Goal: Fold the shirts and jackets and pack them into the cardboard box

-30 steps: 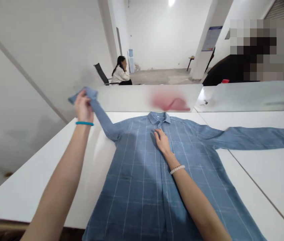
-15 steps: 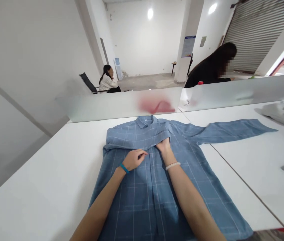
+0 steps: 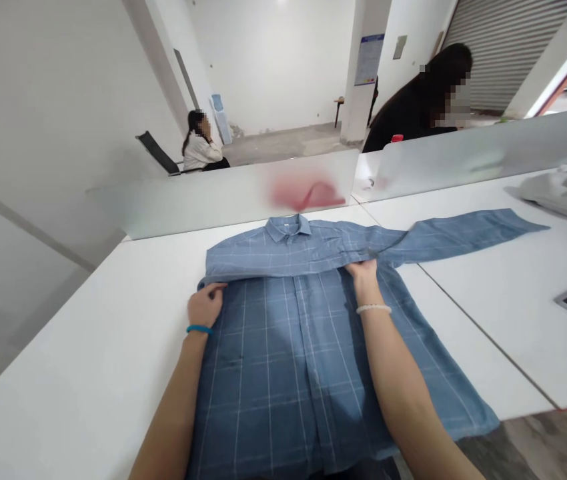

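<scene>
Blue checked shirt [image 3: 283, 373], folded over, left hand [image 3: 206, 305], right hand [image 3: 362, 275], fingers closed on fold, poster [image 3: 368, 60] unreadable

I'm in a bare workroom here: long white tables [image 3: 63, 373] with frosted dividers [image 3: 213, 193] at twelve, a roller shutter [image 3: 503, 47] at one. At eleven, an office chair [image 3: 156, 152] and water cooler [image 3: 219, 120] on raw concrete [image 3: 283, 153]!

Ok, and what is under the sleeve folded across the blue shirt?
The folded sleeve lies on the upper front of the checked shirt; that cloth is covered, so it cannot be seen.
</scene>
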`<state>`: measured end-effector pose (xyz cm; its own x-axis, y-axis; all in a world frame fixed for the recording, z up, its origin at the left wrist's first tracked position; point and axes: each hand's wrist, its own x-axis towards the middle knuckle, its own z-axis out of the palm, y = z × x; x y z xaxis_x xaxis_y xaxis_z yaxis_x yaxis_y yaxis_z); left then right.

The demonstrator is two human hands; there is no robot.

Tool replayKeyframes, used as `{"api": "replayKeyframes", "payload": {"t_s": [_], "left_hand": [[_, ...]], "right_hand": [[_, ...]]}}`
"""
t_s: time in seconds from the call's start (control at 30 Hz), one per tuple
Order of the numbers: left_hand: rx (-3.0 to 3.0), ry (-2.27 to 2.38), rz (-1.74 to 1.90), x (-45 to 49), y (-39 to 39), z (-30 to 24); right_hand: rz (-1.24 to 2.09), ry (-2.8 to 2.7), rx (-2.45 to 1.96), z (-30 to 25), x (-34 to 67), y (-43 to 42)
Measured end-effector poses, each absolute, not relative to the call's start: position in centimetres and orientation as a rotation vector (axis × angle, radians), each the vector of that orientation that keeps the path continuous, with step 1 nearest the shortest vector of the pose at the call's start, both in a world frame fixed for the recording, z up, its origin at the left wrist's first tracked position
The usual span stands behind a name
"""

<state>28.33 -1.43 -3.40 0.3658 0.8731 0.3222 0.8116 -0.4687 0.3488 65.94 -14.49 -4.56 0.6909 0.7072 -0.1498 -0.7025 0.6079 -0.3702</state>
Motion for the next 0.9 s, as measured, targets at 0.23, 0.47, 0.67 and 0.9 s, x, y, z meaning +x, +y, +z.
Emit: {"api": "replayKeyframes", "payload": {"t_s": [0.23, 0.47, 0.67, 0.9], "left_hand": [[2.704, 1.355, 0.908, 26.6, -0.9, -2.7], [2.51, 1.662, 0.873, 26.2, 0.0, -3.0], [2.325, 1.905, 0.672, 26.2, -0.1, -2.5], [2.299, 1.914, 0.45, 26.3, -0.1, -1.8]], "right_hand": [[0.799, -0.072, -0.656, -3.5, 66.5, -16.5], [0.631, -0.218, -1.223, -3.2, 67.7, -17.3], [0.284, -0.453, -1.552, -3.4, 67.3, -16.2], [0.115, -0.47, -1.627, -3.2, 67.0, -16.5]]}}
